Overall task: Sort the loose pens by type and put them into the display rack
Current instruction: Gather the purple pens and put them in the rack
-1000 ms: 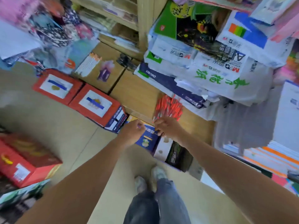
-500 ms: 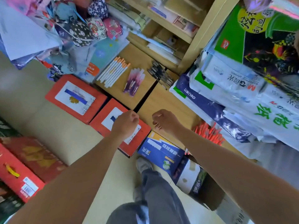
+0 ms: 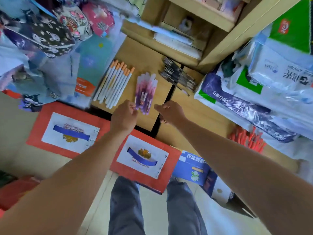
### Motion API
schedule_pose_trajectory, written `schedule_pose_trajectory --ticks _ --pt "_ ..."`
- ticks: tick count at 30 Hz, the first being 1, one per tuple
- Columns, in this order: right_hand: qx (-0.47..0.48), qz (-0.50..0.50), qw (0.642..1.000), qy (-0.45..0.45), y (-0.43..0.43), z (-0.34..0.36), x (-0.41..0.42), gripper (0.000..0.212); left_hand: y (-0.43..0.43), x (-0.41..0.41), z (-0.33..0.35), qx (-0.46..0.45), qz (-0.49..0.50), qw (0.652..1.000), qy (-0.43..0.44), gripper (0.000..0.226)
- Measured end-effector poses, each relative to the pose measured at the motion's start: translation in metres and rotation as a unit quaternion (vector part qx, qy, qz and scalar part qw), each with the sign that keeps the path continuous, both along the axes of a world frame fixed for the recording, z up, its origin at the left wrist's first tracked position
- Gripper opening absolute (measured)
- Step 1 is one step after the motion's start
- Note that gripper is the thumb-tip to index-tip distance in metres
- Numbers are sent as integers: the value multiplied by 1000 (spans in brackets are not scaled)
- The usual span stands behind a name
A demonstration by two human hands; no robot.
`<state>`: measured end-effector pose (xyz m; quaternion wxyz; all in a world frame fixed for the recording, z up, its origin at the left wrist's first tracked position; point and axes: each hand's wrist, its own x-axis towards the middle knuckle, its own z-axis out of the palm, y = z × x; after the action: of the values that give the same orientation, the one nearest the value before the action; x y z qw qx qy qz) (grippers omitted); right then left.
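Inspecting the tabletop [image 3: 163, 89], I find white pens [image 3: 115, 85] beside the purple pens [image 3: 146, 92]. My left hand's [image 3: 124, 116] fingers curl at the purple bundle's near end, grip unconfirmed. My right hand [image 3: 169, 112] hangs loosely curled, empty. Recommend squaring the ends and lifting two-handed.

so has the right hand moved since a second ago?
Yes. The right hand was at the red pens; now it is well left of them, beside the purple pens.
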<state>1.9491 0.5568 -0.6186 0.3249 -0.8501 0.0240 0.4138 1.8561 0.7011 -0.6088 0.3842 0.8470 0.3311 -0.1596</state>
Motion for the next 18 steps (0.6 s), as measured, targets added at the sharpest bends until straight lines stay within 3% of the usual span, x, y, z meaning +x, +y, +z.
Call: schedule_pose_trajectory --ticks 4,9,13,18 --pt "-33 -50 998 -29 41 -28 11 37 23 17 -28 -11 -38 999 -2 35" --pt "-136 -22 987 -86 68 -48 20 61 38 30 -49 -14 -63 998 5 33" --pt "-184 -2 979 -89 73 -50 25 55 42 40 -55 -14 -70 997 1 32" --pt "-176 -10 979 -100 68 -50 25 48 40 54 -61 12 -66 998 -8 25"
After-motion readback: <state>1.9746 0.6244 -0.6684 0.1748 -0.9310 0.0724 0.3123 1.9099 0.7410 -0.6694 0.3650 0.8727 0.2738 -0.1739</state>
